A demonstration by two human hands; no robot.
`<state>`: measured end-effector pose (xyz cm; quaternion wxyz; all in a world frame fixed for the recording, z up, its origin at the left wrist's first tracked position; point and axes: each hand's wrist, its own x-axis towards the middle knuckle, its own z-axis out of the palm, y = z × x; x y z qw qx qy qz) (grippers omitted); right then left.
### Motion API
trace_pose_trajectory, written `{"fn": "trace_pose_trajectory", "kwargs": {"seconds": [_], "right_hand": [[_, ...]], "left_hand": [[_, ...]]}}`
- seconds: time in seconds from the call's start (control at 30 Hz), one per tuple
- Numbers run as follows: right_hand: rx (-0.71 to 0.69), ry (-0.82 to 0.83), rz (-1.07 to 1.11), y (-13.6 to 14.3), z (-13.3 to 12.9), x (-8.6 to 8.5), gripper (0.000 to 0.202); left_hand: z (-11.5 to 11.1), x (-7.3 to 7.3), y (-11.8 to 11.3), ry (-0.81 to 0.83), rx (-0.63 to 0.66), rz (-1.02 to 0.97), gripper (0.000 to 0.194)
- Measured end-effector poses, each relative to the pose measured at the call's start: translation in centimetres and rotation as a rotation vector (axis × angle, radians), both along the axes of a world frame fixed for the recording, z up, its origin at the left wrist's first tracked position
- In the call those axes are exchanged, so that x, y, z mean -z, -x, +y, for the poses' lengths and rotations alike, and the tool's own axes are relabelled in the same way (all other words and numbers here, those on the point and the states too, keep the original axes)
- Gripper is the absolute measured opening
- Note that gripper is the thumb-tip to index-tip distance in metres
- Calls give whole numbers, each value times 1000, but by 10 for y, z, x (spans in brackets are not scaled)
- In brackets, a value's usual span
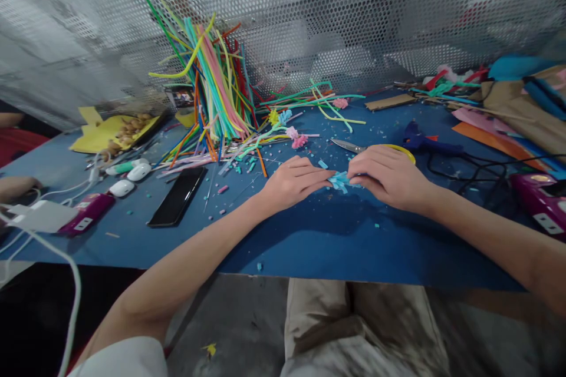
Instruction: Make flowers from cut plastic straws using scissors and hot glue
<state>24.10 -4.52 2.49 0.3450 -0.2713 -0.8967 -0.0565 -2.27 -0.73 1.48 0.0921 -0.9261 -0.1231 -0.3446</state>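
Observation:
Between my two hands, just above the blue table point(300, 247), is a small light-blue cluster of cut pipe cleaner pieces point(340, 181). My left hand point(298, 181) pinches its left side with the fingers stretched together. On the other side, my right hand point(389, 175) has its thumb and fingertips closed on the cluster. Behind the right hand lie scissors point(349, 146) with yellow handles, partly hidden by that hand. A loose light-blue snippet point(323, 164) rests just beyond the cluster. Finished-looking fuzzy pink point(297, 138) and yellow point(273, 117) clusters lie farther back.
A tall bundle of coloured pipe cleaners point(216, 82) stands at the back. On the left are a black phone point(177, 195), a purple power strip point(88, 213) and white cables. To the right sit a dark-blue glue gun point(431, 140), its cord and a second purple strip point(537, 200).

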Motion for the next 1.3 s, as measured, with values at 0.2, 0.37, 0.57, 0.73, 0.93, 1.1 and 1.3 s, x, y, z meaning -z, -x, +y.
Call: {"fn": "trace_pose_trajectory", "kwargs": {"seconds": [0.2, 0.37, 0.57, 0.73, 0.93, 1.1, 1.3], "right_hand": [[53, -117, 120, -3, -4, -2, 24], [71, -230, 20, -1, -1, 1, 17], [91, -294, -39, -1, 1, 3, 12], [117, -299, -29, 1, -1, -1, 8], [148, -253, -23, 3, -2, -2, 7], [151, -226, -23, 5, -4, -3, 7], [68, -120, 159, -1, -5, -4, 13]], "left_hand": [[-1, 1, 0, 49, -168, -88, 19], [-5, 1, -1, 19, -231, -81, 20], [-8, -2, -3, -22, -224, -43, 20], [-9, -2, -3, -14, -222, -31, 20], [-9, -2, -3, 4, -231, -2, 23], [-9, -3, -3, 11, -243, 6, 24], [-5, 1, -2, 58, -296, 0, 22]]}}
